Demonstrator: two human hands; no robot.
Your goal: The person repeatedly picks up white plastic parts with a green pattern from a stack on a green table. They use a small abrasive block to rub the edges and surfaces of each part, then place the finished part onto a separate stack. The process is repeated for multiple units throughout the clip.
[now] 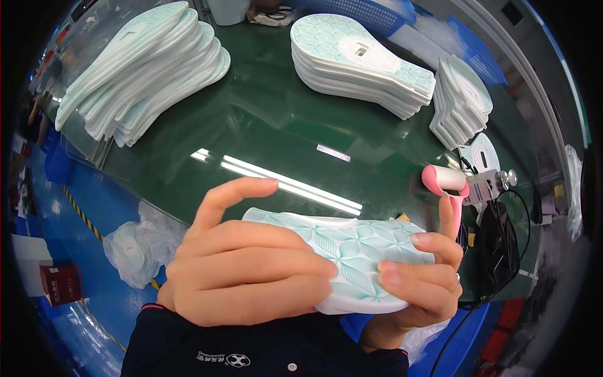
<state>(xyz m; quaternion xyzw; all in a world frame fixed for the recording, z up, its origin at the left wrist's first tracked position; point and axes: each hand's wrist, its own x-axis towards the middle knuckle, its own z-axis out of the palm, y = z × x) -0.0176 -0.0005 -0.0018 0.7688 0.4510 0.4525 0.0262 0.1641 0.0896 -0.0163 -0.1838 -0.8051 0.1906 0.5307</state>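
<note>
Close in front of me is a white plastic panel with a pale green raised leaf-and-petal pattern, held between both hands. My left hand lies across its left part, fingers pressed together on the patterned face and index finger raised and bent; its thumb is hidden. My right hand grips the right end, with fingertips on the pattern and one finger pointing up; a ring shows on it. Beyond, a stack of similar paddle-shaped panels has a slotted opening in its top piece.
Another tall panel stack leans at the far left, and a smaller one stands right. A pink-and-white handheld tool, a small bottle and a black bag with a cable lie on the green table. Blue baskets line the back.
</note>
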